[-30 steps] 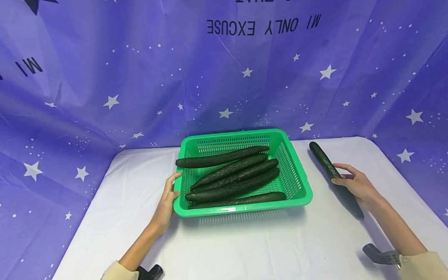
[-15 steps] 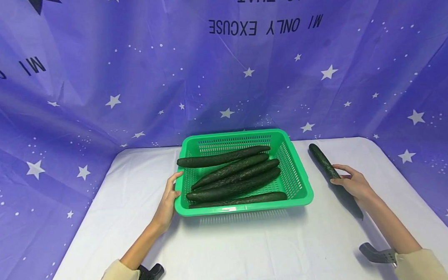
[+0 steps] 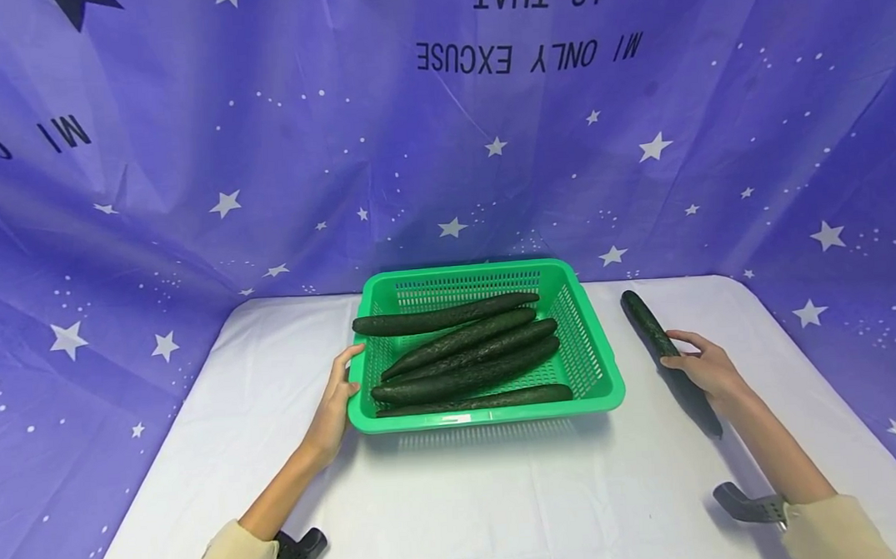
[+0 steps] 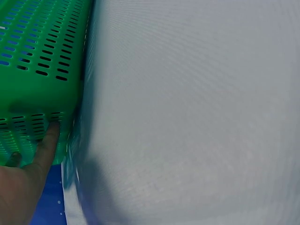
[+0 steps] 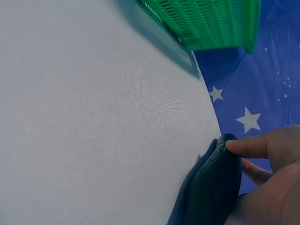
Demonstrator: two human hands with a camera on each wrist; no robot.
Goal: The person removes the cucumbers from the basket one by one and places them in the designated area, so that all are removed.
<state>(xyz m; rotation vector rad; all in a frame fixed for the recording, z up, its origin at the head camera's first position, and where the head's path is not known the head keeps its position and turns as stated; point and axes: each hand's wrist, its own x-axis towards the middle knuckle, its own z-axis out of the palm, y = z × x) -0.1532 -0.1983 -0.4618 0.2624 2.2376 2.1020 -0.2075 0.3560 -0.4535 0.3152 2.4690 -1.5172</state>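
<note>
A green plastic basket (image 3: 491,414) stands at the back middle of the table with several dark green cucumbers (image 3: 467,383) in it. One cucumber lies against its left rim at the back. My left hand (image 3: 330,418) touches the basket's left side; in the left wrist view its thumb (image 4: 47,145) lies straight against the slotted wall. To the right of the basket, my right hand (image 3: 711,372) holds another cucumber (image 3: 648,325) between thumb and fingers, around its middle. That cucumber slants across the white cloth, and the right wrist view shows one end of it (image 5: 213,187) under the fingers.
A white cloth (image 3: 465,504) covers the table. Purple fabric with stars (image 3: 451,171) hangs behind and on both sides, right at the table's back edge. Black curved wrist mounts (image 3: 302,549) stick out from both sleeves.
My right hand keeps hold of the cucumber, whose far end has shifted slightly toward me. The left hand and the basket look the same.
</note>
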